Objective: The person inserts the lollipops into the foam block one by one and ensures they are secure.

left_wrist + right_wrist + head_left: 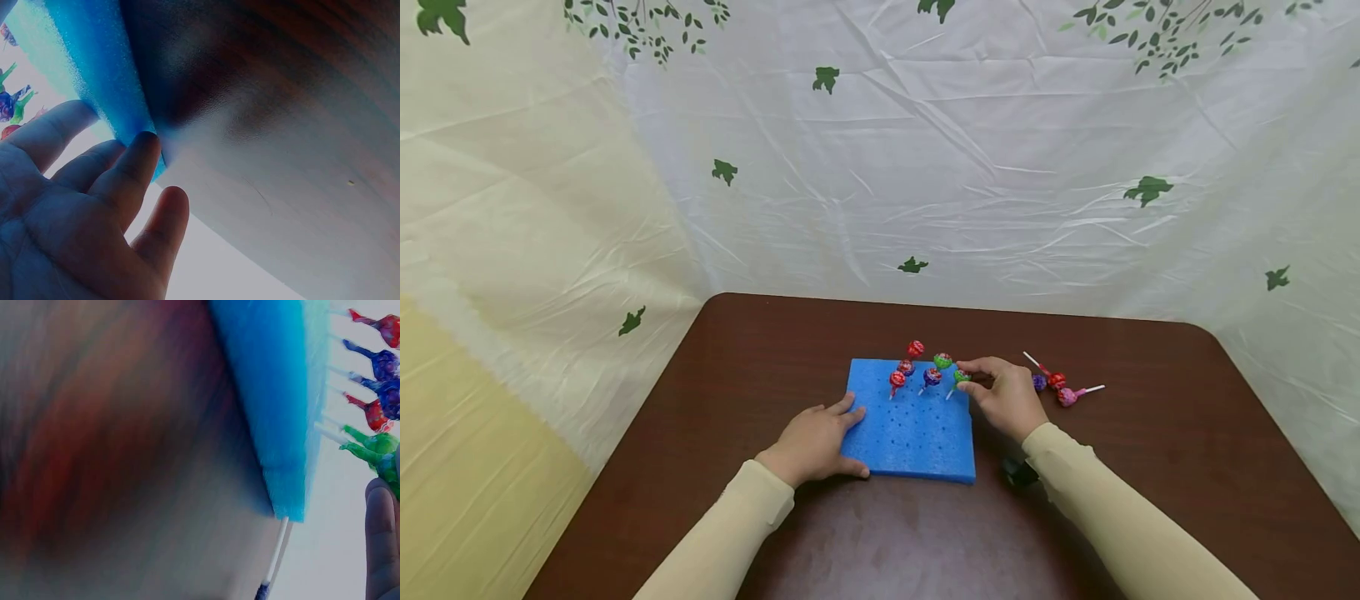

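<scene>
With hands apart, rests the left hand [816, 442] on the left edge of the foam [917, 442], with fingers spread. Rightward, has five lollipops [931, 377] standing in the foam's far half. Pinches a green lollipop [961, 377] near the right edge with the right hand [1011, 400]. Farther right, has loose lollipops [1067, 397] on the tabletop [880, 542].

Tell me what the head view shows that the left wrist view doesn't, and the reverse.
Only the head view: the right hand, the loose lollipops beside it and the leaf-printed cloth.
Only the left wrist view: the palm side of the left hand and a tiny pale speck on the tabletop.
Both: the left hand touching the blue foam board, some standing lollipops and the tabletop.
</scene>
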Demonstrator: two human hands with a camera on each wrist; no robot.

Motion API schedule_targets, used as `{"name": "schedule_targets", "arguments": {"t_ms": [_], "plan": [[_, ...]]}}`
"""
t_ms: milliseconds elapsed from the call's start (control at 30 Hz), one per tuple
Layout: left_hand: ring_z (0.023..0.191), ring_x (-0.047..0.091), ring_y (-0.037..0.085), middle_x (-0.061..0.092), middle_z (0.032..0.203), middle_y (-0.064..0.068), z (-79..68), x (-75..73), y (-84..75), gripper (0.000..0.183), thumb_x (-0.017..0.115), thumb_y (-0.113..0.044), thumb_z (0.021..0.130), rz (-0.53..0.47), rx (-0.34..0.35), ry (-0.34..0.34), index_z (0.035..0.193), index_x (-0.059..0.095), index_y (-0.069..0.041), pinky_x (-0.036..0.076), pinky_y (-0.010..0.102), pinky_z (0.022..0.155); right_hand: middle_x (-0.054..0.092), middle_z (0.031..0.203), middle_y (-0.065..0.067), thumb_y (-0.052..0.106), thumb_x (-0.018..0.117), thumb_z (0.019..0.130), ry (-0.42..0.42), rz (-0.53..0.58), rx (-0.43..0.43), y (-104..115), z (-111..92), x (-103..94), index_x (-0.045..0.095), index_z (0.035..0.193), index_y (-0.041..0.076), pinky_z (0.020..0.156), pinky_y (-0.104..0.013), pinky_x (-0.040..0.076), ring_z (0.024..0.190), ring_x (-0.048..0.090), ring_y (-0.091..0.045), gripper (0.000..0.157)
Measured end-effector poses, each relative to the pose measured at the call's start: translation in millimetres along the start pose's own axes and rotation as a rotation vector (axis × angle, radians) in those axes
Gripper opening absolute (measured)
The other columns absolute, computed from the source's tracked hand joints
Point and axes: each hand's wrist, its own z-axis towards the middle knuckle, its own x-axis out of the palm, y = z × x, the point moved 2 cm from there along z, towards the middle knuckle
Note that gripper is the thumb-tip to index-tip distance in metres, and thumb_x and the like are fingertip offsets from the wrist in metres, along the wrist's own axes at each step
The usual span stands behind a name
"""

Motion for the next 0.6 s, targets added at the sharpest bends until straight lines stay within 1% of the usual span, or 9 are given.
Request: {"name": "schedule_targets", "arguments": {"t_ms": [233, 467, 600], "plan": [[0.136, 0.046, 0.028, 0.038, 0.155, 0.016, 1.0, 0.2, 1.3, 0.092, 0.077, -0.061, 0.077, -0.004, -0.003, -0.003, 0.148, 0.05, -0.01, 0.037, 0.048, 0.11, 0.072, 0.109, -0.01, 0.007, 0.08, 0.085, -0.004, -0.004, -0.02, -0.3, 1.0, -0.1, 0.074, 0.115, 0.005, 0.071, -0.039, 0.06, 0.089, 0.071, -0.024, 0.03], [0.135, 0.048, 0.028, 0.037, 0.156, 0.015, 0.7, 3.8, 2.8, 0.093, 0.077, -0.062, 0.076, -0.005, -0.011, 0.003, 0.148, 0.049, -0.01, 0.037, 0.048, 0.11, 0.072, 0.108, -0.01, 0.009, 0.078, 0.087, 0.057, -0.02, -0.034, 5.3, 5.2, -1.4, 0.074, 0.115, 0.005, 0.071, -0.038, 0.06, 0.089, 0.07, -0.024, 0.028], [0.135, 0.048, 0.028, 0.038, 0.156, 0.016, 1.1, 3.5, 1.8, 0.092, 0.077, -0.062, 0.077, -0.002, -0.003, -0.003, 0.148, 0.05, -0.01, 0.037, 0.048, 0.11, 0.072, 0.109, -0.009, 0.009, 0.078, 0.087, 0.064, -0.021, -0.037, 6.0, 5.9, -4.5, 0.074, 0.115, 0.006, 0.071, -0.037, 0.06, 0.089, 0.069, -0.022, 0.028]]}}
